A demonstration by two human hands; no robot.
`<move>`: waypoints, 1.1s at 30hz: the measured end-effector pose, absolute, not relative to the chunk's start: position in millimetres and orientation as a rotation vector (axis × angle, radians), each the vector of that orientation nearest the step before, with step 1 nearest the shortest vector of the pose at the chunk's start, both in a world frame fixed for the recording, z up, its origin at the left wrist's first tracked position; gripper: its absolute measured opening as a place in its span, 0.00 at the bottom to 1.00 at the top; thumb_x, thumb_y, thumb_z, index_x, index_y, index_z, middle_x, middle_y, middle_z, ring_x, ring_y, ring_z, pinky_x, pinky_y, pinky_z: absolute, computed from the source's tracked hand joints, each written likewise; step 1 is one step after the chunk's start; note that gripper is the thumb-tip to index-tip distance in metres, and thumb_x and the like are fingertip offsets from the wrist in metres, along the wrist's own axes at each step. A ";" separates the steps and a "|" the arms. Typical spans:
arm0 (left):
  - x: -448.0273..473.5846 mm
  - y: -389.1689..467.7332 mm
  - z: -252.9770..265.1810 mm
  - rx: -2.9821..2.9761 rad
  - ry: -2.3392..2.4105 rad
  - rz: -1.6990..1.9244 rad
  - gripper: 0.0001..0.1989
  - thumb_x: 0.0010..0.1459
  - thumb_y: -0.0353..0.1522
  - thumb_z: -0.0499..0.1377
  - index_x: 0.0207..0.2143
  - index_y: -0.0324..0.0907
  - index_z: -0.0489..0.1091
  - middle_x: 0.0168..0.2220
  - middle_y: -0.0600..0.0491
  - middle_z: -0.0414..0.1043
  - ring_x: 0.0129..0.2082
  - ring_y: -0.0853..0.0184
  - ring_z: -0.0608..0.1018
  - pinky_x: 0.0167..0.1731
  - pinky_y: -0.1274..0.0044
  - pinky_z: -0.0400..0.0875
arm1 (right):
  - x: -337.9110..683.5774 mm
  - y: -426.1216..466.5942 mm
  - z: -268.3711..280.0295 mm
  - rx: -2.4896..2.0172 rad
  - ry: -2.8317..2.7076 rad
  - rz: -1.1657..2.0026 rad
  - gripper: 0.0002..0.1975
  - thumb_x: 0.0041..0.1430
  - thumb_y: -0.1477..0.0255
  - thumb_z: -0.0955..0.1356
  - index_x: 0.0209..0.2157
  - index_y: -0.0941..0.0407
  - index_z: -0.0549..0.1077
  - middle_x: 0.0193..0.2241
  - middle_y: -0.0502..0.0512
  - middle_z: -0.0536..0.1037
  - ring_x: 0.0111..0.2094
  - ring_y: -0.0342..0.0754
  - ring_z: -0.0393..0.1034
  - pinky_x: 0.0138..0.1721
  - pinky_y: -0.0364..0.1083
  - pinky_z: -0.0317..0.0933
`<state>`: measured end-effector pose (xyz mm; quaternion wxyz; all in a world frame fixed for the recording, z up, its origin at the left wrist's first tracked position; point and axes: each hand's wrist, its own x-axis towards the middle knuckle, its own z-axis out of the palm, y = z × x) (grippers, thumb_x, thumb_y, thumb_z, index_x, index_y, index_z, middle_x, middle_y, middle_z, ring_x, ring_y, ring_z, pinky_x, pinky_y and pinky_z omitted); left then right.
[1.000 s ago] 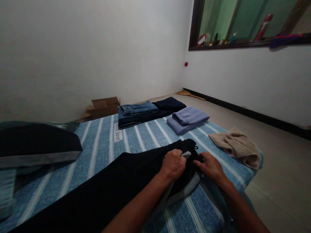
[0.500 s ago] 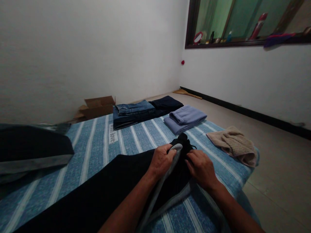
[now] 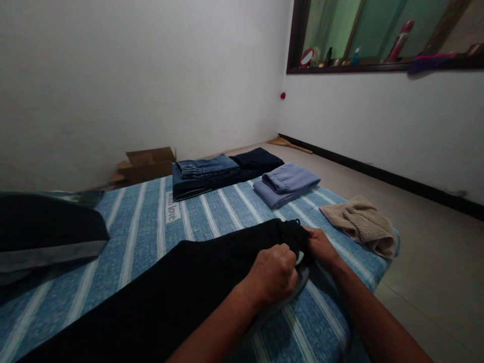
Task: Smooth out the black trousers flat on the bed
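Black trousers (image 3: 162,287) with a grey inside lie stretched across the striped bed, their waist end toward the right and a small drawstring loop at its top. My left hand (image 3: 274,275) is closed in a fist on the near edge of the waist, where a bit of pale lining shows by the fingers. At the far right end of the waistband, my right hand (image 3: 321,247) grips the black cloth; its fingertips are partly hidden behind the fabric. Both forearms reach in from the bottom of the view.
The blue striped bedcover (image 3: 143,222) bears folded jeans (image 3: 207,169), dark folded trousers (image 3: 259,159), a lavender folded garment (image 3: 289,181) and a beige knitted cloth (image 3: 361,222). Another black-and-grey garment (image 3: 49,227) lies left. A cardboard box (image 3: 149,164) stands behind the bed.
My left hand has moved down and right, bringing the near waist edge over so the opened grey inside is mostly covered. My right hand has shifted slightly right along the waistband.
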<state>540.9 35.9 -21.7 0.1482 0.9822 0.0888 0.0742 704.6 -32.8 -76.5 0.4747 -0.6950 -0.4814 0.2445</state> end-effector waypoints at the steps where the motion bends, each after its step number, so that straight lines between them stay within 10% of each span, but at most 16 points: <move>1: 540.9 33.0 -21.5 2.880 0.228 0.169 0.03 0.51 0.27 0.52 0.29 0.40 0.64 0.31 0.50 0.68 0.31 0.65 0.70 0.31 0.76 0.67 | 707.5 -35.9 -73.0 -1.673 -1.094 0.628 0.17 0.56 0.64 0.61 0.37 0.59 0.76 0.30 0.54 0.77 0.34 0.51 0.71 0.34 0.46 0.64; 15: 533.9 4.8 -25.2 3.002 0.358 0.035 0.10 0.48 0.24 0.52 0.36 0.39 0.62 0.37 0.46 0.65 0.38 0.57 0.69 0.35 0.66 0.69 | 679.0 -56.2 -54.6 -1.553 -0.488 0.881 0.19 0.39 0.61 0.72 0.32 0.58 0.71 0.18 0.46 0.70 0.18 0.42 0.63 0.18 0.41 0.56; 33: 492.0 -6.4 -39.1 3.096 0.424 0.034 0.07 0.57 0.22 0.51 0.32 0.39 0.64 0.33 0.49 0.68 0.35 0.59 0.71 0.29 0.70 0.71 | 684.2 -68.3 -66.0 -1.649 -0.501 0.870 0.13 0.44 0.63 0.68 0.18 0.55 0.63 0.13 0.44 0.65 0.15 0.40 0.60 0.17 0.40 0.53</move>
